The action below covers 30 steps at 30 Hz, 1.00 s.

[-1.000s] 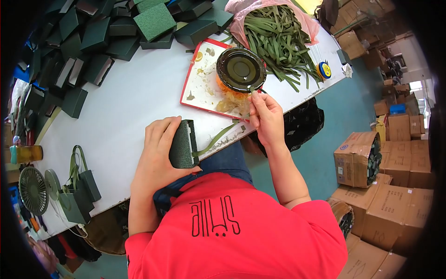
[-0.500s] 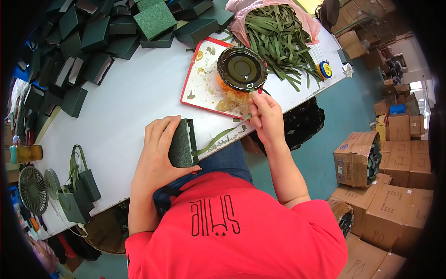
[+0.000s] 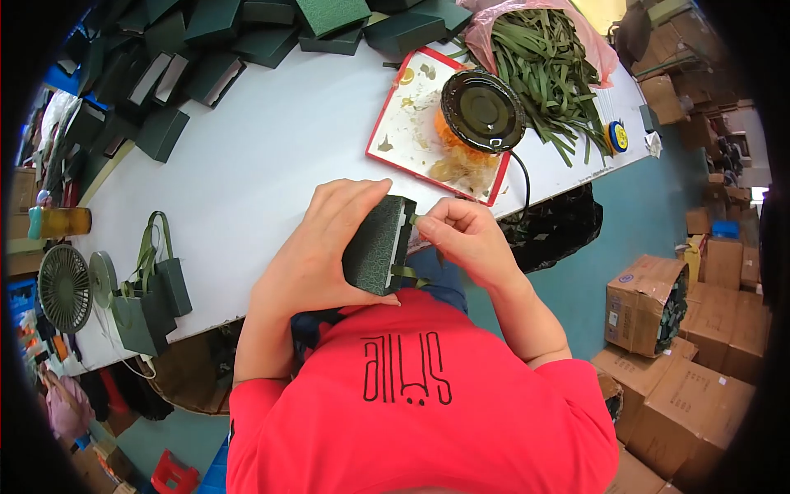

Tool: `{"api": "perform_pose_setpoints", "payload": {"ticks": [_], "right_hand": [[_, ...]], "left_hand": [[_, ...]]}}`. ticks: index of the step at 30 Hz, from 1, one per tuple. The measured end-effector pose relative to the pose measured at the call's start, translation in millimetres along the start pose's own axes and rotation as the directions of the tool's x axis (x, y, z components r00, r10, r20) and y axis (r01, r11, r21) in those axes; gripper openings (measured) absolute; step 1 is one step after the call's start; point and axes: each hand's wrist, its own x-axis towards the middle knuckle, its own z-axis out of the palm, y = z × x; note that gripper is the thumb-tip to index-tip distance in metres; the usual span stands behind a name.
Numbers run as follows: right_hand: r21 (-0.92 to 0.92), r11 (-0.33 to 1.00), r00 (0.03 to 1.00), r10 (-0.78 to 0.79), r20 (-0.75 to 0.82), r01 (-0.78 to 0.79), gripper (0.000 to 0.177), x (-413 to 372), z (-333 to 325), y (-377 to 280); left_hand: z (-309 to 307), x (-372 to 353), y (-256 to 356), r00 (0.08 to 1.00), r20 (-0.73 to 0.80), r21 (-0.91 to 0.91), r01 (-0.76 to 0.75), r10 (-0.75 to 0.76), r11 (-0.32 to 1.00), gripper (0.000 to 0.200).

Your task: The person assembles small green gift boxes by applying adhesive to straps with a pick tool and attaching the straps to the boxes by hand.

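My left hand [image 3: 309, 251] is wrapped round a small dark green box [image 3: 374, 247], fingers over its top and thumb along the lower end. The box is tilted near the table's front edge, its pale-lined opening facing right. A green ribbon [image 3: 403, 271] comes out of the lower part of that side and hangs in a loop, partly hidden. At the upper end of the opening, my right hand [image 3: 469, 235] pinches the ribbon's other end between thumb and forefinger, against the box edge.
Behind my right hand, a round black-topped pot [image 3: 484, 111] stands on a stained, red-edged white board [image 3: 403, 107]. Cut green ribbons [image 3: 547, 70] spill from a pink bag. Several green boxes [image 3: 163, 134] are piled back left; finished-looking green bags [image 3: 144, 317] and a fan [image 3: 66, 288] stand left.
My right hand has moved from beside the pot down to the box, bringing the ribbon end to its opening. My left hand still holds the box, and the view has shifted.
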Motion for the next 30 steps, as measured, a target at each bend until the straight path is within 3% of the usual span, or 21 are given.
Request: {"api": "perform_pose_setpoints", "payload": {"ticks": [9, 15, 18, 24, 27, 30], "right_hand": [[-0.114, 0.993, 1.0, 0.016, 0.003, -0.016, 0.02, 8, 6, 1], [-0.253, 0.963, 0.993, 0.112, 0.047, -0.097, 0.021, 9, 4, -4], [-0.309, 0.949, 0.996, 0.076, 0.048, -0.058, 0.024, 12, 3, 4], [-0.239, 0.971, 0.992, 0.05, 0.12, -0.02, 0.022, 19, -6, 17], [-0.179, 0.975, 0.991, 0.134, 0.016, -0.129, 0.021, 11, -11, 0], [-0.052, 0.973, 0.921, -0.228, -0.316, 0.223, 0.028, 6, -17, 11]], "left_hand": [[-1, -2, 1, 1.0, 0.002, -0.02, -0.015, 0.015, 1.0, 0.108], [-1, -3, -1, 0.998, 0.024, 0.025, -0.051, 0.051, 0.998, 0.1], [-1, -2, 0, 0.994, 0.086, 0.105, -0.081, 0.072, 0.991, 0.105], [1, 0, -1, 0.996, 0.07, 0.133, -0.059, 0.05, 0.989, 0.094], [-3, 0, -6, 0.999, 0.007, 0.06, -0.046, 0.046, 0.997, 0.098], [-9, -2, -7, 1.0, -0.023, 0.077, -0.008, 0.01, 0.997, 0.101]]}}
